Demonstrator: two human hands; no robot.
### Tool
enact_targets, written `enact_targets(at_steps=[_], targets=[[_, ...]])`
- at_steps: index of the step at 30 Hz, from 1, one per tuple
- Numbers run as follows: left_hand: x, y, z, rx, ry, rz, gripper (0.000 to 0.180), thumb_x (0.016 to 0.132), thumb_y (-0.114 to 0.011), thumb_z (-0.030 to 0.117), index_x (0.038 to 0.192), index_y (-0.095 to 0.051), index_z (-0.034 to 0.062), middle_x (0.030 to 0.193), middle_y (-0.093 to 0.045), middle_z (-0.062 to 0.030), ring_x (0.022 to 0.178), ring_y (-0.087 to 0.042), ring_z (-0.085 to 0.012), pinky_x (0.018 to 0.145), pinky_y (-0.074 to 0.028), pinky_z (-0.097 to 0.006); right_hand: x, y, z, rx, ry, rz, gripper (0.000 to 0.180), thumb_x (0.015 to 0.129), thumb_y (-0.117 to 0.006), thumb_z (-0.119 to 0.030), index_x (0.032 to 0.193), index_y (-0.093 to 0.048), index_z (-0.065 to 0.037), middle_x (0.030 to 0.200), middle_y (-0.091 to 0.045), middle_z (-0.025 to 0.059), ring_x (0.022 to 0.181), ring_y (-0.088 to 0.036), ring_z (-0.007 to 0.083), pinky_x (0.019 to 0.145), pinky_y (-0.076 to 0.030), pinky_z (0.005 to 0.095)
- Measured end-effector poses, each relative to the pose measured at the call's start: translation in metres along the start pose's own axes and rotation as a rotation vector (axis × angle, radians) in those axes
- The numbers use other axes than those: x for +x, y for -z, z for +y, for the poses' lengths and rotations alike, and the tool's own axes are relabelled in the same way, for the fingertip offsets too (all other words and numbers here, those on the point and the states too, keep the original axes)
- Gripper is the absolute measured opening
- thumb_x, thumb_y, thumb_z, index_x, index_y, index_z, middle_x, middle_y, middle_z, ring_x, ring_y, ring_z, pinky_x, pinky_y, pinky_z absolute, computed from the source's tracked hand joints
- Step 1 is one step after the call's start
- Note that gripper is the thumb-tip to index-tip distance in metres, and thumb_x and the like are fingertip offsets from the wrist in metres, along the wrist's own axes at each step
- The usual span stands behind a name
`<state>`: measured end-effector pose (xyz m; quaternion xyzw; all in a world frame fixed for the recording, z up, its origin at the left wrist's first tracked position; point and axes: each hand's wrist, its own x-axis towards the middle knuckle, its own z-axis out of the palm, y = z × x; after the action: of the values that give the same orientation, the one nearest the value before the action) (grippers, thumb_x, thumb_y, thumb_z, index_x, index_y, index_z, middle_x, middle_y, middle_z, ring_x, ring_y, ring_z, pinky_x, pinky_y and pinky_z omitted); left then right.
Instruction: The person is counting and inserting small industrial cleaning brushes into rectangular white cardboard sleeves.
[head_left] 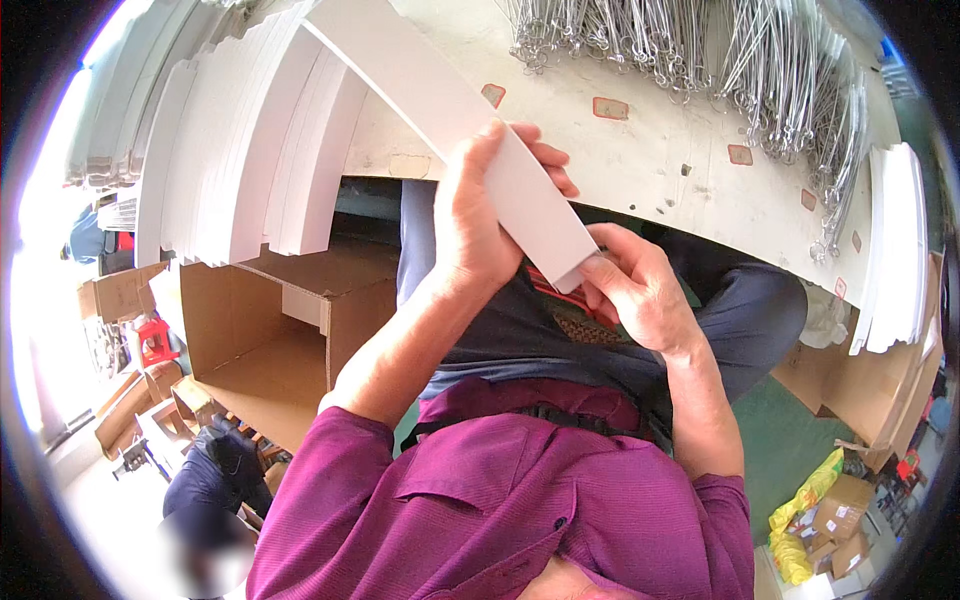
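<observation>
While the left hand [478, 215] is wrapped around the middle of the long white card strip [450, 110], its long axis runs from 11 o'clock to 5 o'clock, and the right hand [640, 290] pinches the near end over the lap, below the table [680, 190].

- The left hand [480, 215] covers the middle of the long white card strip [455, 110]; the strip's far end runs out past the top edge.
- The wire bundles [690, 50] are cut off at the top edge.
- The person's lap lies partly behind both forearms.
- A blurred figure [205, 545] sits lower left.
</observation>
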<state>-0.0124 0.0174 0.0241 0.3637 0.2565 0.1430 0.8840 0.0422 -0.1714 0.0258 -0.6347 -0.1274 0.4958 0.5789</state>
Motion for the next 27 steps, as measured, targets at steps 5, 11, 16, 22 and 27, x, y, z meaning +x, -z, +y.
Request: enact_targets(at_steps=[5,11,16,22,27], targets=[[0.013,0.011,0.029,-0.079,-0.194,-0.018,0.047,0.100,-0.055,0.044,0.114,-0.059,-0.0008,0.095,-0.068,-0.0207,0.082,-0.067,-0.0299,0.084,-0.056,-0.048,-0.010,0.017,0.007,-0.209,0.092,0.049,0.034,0.095,-0.069,-0.002,0.128,-0.060,0.001,0.090,-0.067,0.0020,0.078,-0.060,0.0057,0.073,-0.051,0.0228],[0.017,0.017,0.036,-0.183,-0.204,0.035,0.047,0.100,-0.055,0.043,0.113,-0.059,-0.0013,0.096,-0.067,-0.0212,0.082,-0.065,-0.0299,0.086,-0.055,-0.050,-0.030,0.027,0.013,-0.436,0.088,0.017,0.021,0.098,-0.070,-0.009,0.116,-0.067,0.001,0.081,-0.067,0.0012,0.071,-0.058,0.0053,0.067,-0.049,0.0229],[0.015,0.014,0.024,-0.173,-0.190,0.019,0.048,0.100,-0.054,0.044,0.113,-0.059,-0.0015,0.098,-0.067,-0.0216,0.082,-0.065,-0.0300,0.087,-0.055,-0.050,-0.026,0.019,0.027,-0.438,0.118,0.018,0.015,0.103,-0.065,-0.015,0.103,-0.072,-0.002,0.069,-0.060,-0.0023,0.064,-0.051,0.0051,0.059,-0.044,0.0245],[-0.011,-0.003,-0.006,-0.089,-0.060,0.069,0.050,0.102,-0.050,0.044,0.120,-0.057,-0.0021,0.097,-0.066,-0.0206,0.089,-0.064,-0.0316,0.089,-0.053,-0.047,-0.014,0.002,0.009,-0.281,0.155,0.071,0.042,0.090,-0.076,-0.012,0.128,-0.061,-0.002,0.085,-0.070,0.0109,0.077,-0.065,0.0157,0.073,-0.053,0.0323],[-0.022,-0.005,-0.018,0.076,-0.106,0.053,0.058,0.105,-0.043,0.050,0.128,-0.052,-0.0020,0.108,-0.069,-0.0215,0.099,-0.068,-0.0322,0.093,-0.053,-0.046,-0.006,-0.008,0.007,-0.190,0.316,0.153,0.054,0.082,-0.087,-0.019,0.126,-0.061,-0.002,0.097,-0.075,0.0163,0.094,-0.073,0.0219,0.085,-0.057,0.0341]])
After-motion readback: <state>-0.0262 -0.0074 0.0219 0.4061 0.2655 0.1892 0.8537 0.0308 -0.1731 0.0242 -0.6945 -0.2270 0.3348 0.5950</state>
